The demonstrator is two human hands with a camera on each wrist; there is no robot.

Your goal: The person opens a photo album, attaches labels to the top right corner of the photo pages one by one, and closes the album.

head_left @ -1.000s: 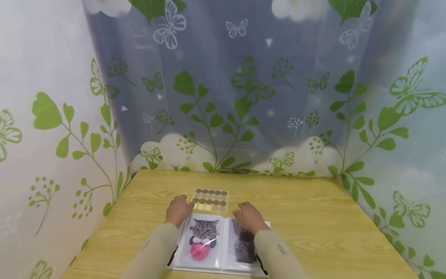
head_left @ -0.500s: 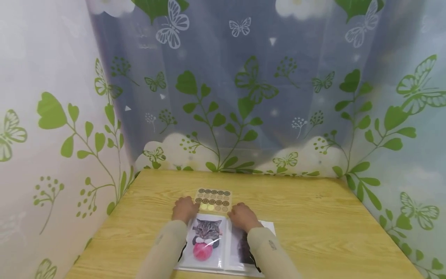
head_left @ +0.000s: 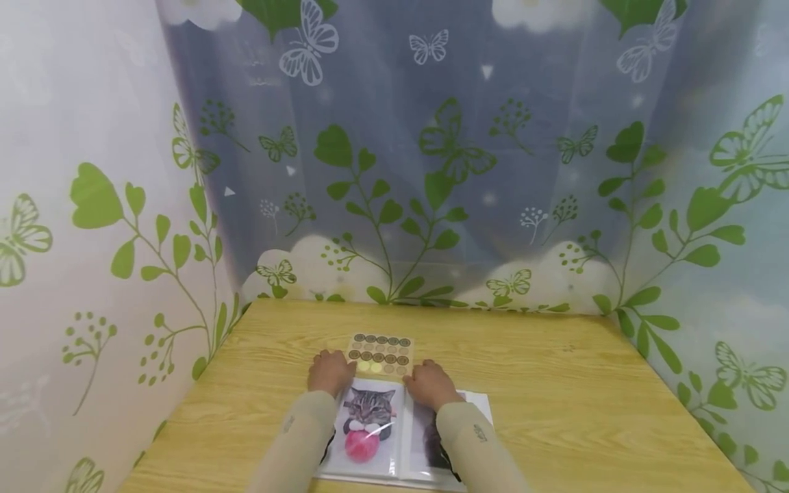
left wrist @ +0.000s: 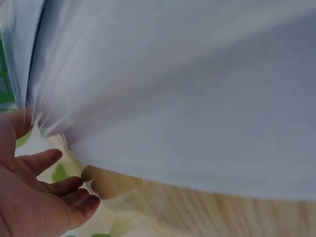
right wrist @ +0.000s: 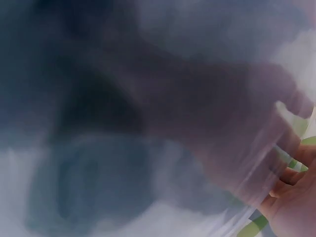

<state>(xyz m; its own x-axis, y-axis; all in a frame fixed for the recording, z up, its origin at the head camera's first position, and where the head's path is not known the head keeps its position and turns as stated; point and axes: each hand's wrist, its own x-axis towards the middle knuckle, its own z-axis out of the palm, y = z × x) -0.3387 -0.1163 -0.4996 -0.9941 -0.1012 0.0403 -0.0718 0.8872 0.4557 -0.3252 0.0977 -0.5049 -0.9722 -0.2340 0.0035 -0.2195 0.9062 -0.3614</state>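
Head: photo album [head_left: 401, 438] lies open at 6 o'clock on the table [head_left: 542, 397], facing me, probably so both top edges are reachable. My left hand [head_left: 331, 373] is at its 11, right hand [head_left: 431, 385] at its 1; circle-dotted sheet [head_left: 381, 348] just past 12.

Left wrist: hand at 8, one digit at the page edges [left wrist: 47, 129], other fingers spread, unclamped.

Right wrist: hand at 4, fingertips partly behind clear film [right wrist: 252, 182]; can't tell if pinched.

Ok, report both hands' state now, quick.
Left hand: open, at the photo album.
Right hand: at the photo album's top edge; whether it pinches cannot be told.
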